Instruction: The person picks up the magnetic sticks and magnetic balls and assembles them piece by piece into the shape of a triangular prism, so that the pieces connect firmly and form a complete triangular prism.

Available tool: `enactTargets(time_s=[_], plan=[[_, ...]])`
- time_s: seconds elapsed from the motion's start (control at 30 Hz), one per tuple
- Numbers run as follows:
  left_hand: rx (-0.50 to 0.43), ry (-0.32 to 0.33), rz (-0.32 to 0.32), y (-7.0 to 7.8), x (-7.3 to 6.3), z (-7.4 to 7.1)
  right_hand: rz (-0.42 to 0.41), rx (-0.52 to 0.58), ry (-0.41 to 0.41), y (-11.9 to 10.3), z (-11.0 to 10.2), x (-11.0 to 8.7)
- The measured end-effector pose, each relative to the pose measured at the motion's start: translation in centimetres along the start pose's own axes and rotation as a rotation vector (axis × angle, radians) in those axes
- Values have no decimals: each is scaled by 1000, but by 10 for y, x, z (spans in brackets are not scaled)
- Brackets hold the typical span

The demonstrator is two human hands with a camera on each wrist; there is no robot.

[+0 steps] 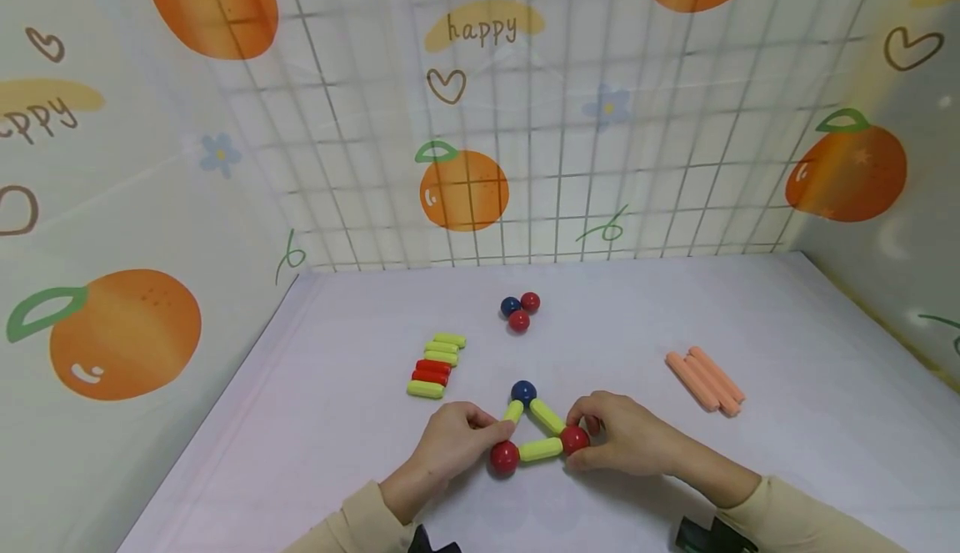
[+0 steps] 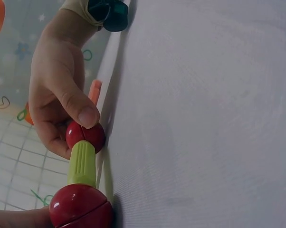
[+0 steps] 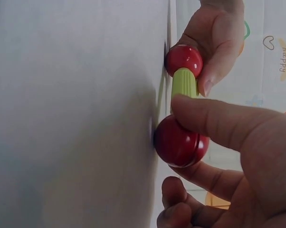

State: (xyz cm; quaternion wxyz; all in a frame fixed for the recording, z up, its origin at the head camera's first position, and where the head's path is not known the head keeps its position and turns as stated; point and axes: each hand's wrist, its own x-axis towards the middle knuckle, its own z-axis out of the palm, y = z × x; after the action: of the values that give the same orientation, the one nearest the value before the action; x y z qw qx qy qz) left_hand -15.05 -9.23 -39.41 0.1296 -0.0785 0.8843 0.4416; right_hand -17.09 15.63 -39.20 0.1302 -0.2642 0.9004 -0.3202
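Three yellow-green rods and three balls form a triangle on the table. The blue ball is its far corner; a left red ball and a right red ball are the near corners, joined by the front rod. With thumb and fingers my left hand pinches the left rod just behind the left red ball. My right hand grips the right red ball between thumb and fingers, where the right rod meets it. The right wrist view shows this red ball close up.
Loose yellow-green and red rods lie in a row at the left. Farther back sit two red balls and a blue one. Several orange rods lie at the right. A patterned curtain encloses the table's back and sides.
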Motion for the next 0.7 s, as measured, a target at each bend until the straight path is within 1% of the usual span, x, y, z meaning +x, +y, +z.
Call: enactTargets(time_s=[0.17,0.37,0.47,0.53,0.7], plan=[[18,-10,20,-1,0,0,-2,-3,4,0,1,-1],[37,-38,31,0,-2,-1,10,1,-5,-1,1,0],[53,-53,49,-1,-4,-3,19,-4,-4,-1,1,0],[62,-78,62,-1,-6,-5,20,-7,-3,-1,1,0],[72,-169,106,-4,-11,-12,27,-12,1,-2,0,0]])
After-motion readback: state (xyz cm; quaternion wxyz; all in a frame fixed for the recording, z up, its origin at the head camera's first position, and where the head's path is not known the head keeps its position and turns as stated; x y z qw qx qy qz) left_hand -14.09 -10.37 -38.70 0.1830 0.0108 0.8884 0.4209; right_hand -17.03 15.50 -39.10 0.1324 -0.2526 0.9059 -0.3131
